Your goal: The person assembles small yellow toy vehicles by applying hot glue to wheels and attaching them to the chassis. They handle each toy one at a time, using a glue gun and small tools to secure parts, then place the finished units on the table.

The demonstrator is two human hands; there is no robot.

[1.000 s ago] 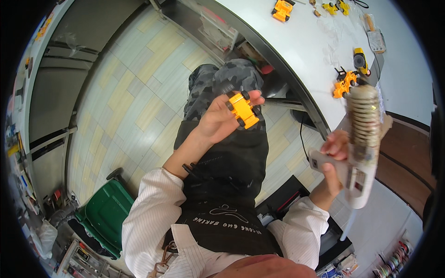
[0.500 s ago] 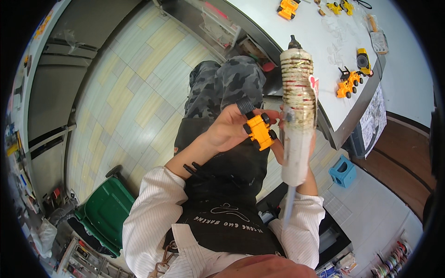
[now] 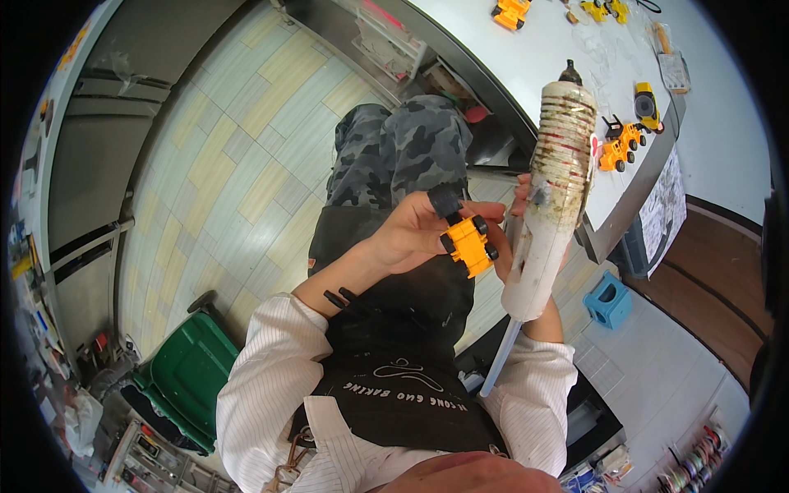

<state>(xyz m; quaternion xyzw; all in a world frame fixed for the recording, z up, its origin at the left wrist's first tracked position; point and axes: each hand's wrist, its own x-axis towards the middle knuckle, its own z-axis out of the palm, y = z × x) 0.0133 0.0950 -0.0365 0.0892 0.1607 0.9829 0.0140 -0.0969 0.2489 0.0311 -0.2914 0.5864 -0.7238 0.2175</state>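
Between the thumb and fingers of my left hand is a small yellow toy construction truck with black wheels and a black front attachment. My right hand, mostly hidden behind it, is wrapped round a white hot glue gun. The front half of the gun is ringed with windings and stained brown, and its dark nozzle points away from me toward the table. A translucent glue stick sticks out of its rear end. Truck and glue gun are close together, with the nozzle well away from the truck.
On the white table ahead and to the right lie several yellow toy vehicles and a yellow-and-black tape measure. A green bin stands at lower left, a blue stool at right. Steel cabinets line the left.
The glue gun has swung its nozzle to the right and now leans. The truck has shifted slightly right and down, turning a little in my left fingers.
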